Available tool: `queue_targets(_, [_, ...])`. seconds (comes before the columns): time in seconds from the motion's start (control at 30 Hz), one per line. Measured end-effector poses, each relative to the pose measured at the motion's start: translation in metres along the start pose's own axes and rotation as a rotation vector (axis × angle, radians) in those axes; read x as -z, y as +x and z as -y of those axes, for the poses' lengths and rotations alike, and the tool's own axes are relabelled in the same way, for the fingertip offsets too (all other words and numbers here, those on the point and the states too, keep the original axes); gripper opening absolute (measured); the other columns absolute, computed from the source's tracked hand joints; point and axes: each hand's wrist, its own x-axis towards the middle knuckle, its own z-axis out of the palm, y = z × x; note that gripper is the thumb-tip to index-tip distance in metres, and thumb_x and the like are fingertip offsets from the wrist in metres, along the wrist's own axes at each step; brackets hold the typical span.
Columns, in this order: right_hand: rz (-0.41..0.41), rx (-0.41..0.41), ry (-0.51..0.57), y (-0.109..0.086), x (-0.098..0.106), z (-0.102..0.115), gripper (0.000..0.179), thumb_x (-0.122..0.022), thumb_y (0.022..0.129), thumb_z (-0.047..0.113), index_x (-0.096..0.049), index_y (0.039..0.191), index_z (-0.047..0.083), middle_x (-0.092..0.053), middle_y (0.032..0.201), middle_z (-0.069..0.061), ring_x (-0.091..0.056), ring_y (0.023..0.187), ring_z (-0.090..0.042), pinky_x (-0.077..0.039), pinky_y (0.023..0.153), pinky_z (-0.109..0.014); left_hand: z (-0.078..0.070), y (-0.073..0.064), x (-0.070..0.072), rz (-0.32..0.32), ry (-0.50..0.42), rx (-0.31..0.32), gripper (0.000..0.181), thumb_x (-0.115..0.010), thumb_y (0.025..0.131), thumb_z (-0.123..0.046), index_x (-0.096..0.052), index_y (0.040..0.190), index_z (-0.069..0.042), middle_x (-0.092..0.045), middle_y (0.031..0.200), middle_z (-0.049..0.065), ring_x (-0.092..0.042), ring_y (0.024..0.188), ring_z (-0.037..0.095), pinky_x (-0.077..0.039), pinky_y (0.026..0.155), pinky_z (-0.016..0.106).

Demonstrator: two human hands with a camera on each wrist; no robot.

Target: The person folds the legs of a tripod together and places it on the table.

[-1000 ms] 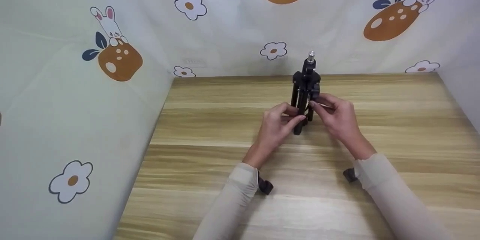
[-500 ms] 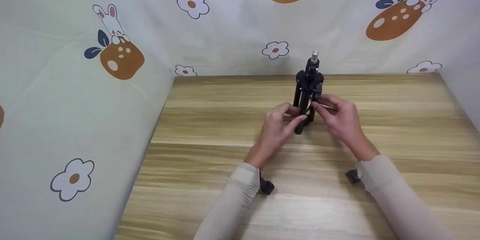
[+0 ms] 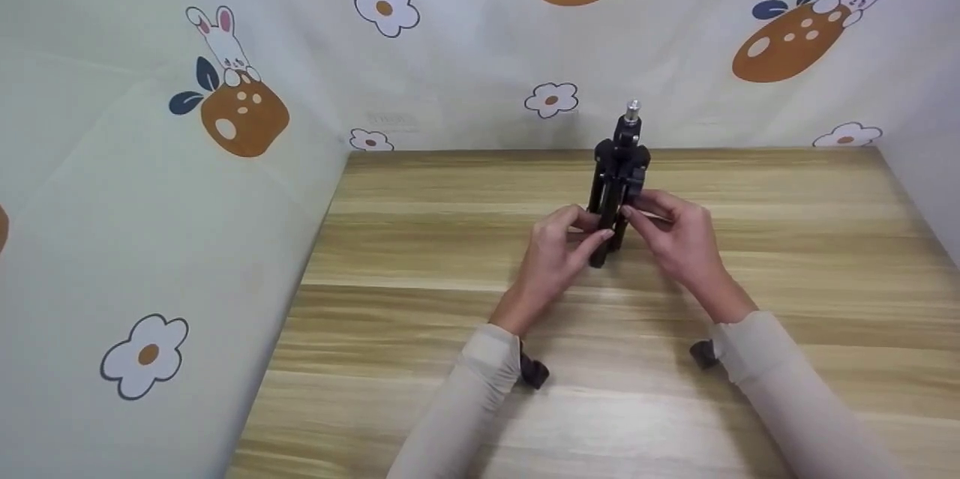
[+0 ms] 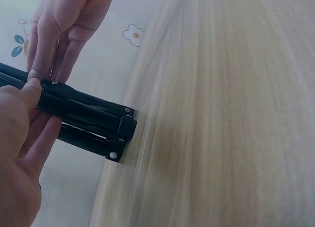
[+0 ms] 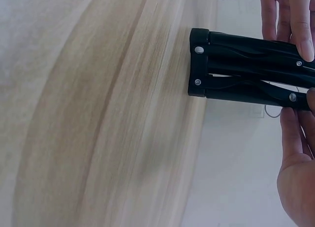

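A small black tripod (image 3: 619, 164) with a silver screw on top stands near the back of the table, its legs folded close together. My left hand (image 3: 553, 254) pinches a front leg low down between thumb and fingers. On the other side, my right hand (image 3: 681, 239) pinches a leg a little higher, under a black knob. The left wrist view shows the folded legs (image 4: 78, 106) with riveted joints, their lower ends at the table. In the right wrist view, fingers of both hands meet the tripod (image 5: 241, 64) from opposite sides.
The wood-grain table (image 3: 405, 239) ends at a pale cloth backdrop (image 3: 450, 37) printed with flowers, rabbits and oranges, close behind the tripod. More cloth rises along the left edge. Dark wrist-worn pieces (image 3: 534, 372) stick out under the sleeves.
The head view has shifted slightly. The tripod's top leans a touch further right. Both hands keep their hold in nearly the same spots.
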Motion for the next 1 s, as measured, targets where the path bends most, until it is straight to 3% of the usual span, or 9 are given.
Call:
queue_targets(0.17, [0.017, -0.022, 0.002, -0.001, 0.004, 0.002, 0.024, -0.078, 0.100, 0.007, -0.078, 0.123, -0.001, -0.080, 0.122, -0.018, -0.074, 0.107, 0.008, -0.062, 0.093, -0.017, -0.002, 0.000, -0.001, 0.004, 0.012, 0.008, 0.018, -0.081, 0.099, -0.019, -0.072, 0.102, -0.004, -0.079, 0.103, 0.008, -0.077, 0.101, 0.014, -0.068, 0.088, 0.027])
queue_targets(0.33, [0.086, -0.039, 0.008, 0.001, 0.012, 0.001, 0.025, -0.077, 0.100, 0.004, -0.076, 0.125, -0.001, -0.079, 0.124, -0.019, -0.075, 0.109, 0.002, -0.063, 0.094, -0.019, -0.004, 0.002, 0.000, 0.022, 0.030, 0.003, 0.018, -0.081, 0.099, -0.019, -0.072, 0.103, -0.004, -0.080, 0.103, 0.008, -0.077, 0.101, 0.016, -0.068, 0.089, 0.029])
queue_targets(0.47, [0.184, -0.052, 0.002, 0.003, 0.017, -0.002, 0.035, -0.076, 0.097, -0.005, -0.072, 0.131, -0.001, -0.078, 0.128, -0.019, -0.077, 0.118, -0.018, -0.063, 0.101, -0.026, -0.005, 0.003, 0.003, 0.035, 0.062, -0.005, 0.019, -0.081, 0.099, -0.021, -0.072, 0.104, -0.005, -0.080, 0.105, 0.007, -0.076, 0.102, 0.014, -0.065, 0.091, 0.022])
queue_targets(0.6, [0.317, -0.075, -0.053, 0.004, 0.018, -0.009, 0.046, -0.076, 0.094, -0.010, -0.066, 0.138, -0.003, -0.075, 0.133, -0.023, -0.073, 0.124, -0.039, -0.061, 0.108, -0.041, -0.005, 0.005, 0.010, 0.059, 0.089, -0.012, 0.019, -0.081, 0.099, -0.023, -0.074, 0.106, -0.007, -0.081, 0.107, 0.005, -0.076, 0.103, 0.011, -0.064, 0.094, 0.021])
queue_targets(0.8, [0.495, -0.138, -0.153, 0.003, 0.015, -0.019, 0.042, -0.076, 0.098, -0.001, -0.066, 0.138, -0.001, -0.074, 0.135, -0.023, -0.072, 0.127, -0.043, -0.058, 0.112, -0.055, -0.001, 0.013, 0.025, 0.141, -0.020, 0.027, 0.023, -0.084, 0.096, -0.020, -0.078, 0.113, -0.005, -0.083, 0.112, 0.009, -0.079, 0.106, 0.012, -0.066, 0.097, 0.029])
queue_targets(0.9, [0.533, -0.159, -0.178, 0.002, 0.015, -0.021, 0.042, -0.076, 0.098, 0.002, -0.066, 0.139, 0.001, -0.075, 0.134, -0.021, -0.071, 0.127, -0.043, -0.058, 0.113, -0.057, -0.002, 0.020, 0.033, 0.108, -0.095, 0.052, 0.027, -0.086, 0.094, -0.020, -0.078, 0.112, -0.002, -0.082, 0.111, 0.013, -0.079, 0.105, 0.018, -0.068, 0.095, 0.033])
queue_targets(1.0, [0.545, -0.157, -0.195, 0.001, 0.015, -0.023, 0.042, -0.076, 0.098, 0.001, -0.066, 0.139, 0.001, -0.075, 0.132, -0.022, -0.072, 0.125, -0.043, -0.059, 0.111, -0.058, -0.010, 0.030, 0.042, 0.026, -0.142, 0.035, 0.029, -0.087, 0.094, -0.022, -0.077, 0.110, -0.001, -0.081, 0.108, 0.015, -0.080, 0.103, 0.024, -0.068, 0.092, 0.032])
